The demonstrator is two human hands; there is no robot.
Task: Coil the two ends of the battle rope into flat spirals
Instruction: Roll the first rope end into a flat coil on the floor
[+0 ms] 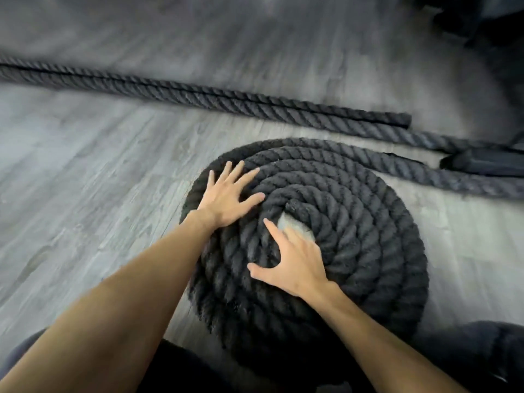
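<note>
A thick black battle rope lies wound into a flat spiral (368,236) on the floor in front of me, with a small gap of bare floor at its centre. My left hand (226,197) rests flat, fingers spread, on the spiral's upper left turns. My right hand (292,259) presses on the inner turns just below the centre, fingers apart. The rope's outer turn leads off to the right (453,180). Beyond the spiral, two straight lengths of rope (198,95) run side by side across the floor, and one of them stops at a cut end (405,120).
Grey wood-look floor (85,165) surrounds the spiral. A dark flat object (487,163) lies at the right edge by the rope. Dark equipment (482,18) stands at the top right. My dark-clothed knees show at the bottom left and right.
</note>
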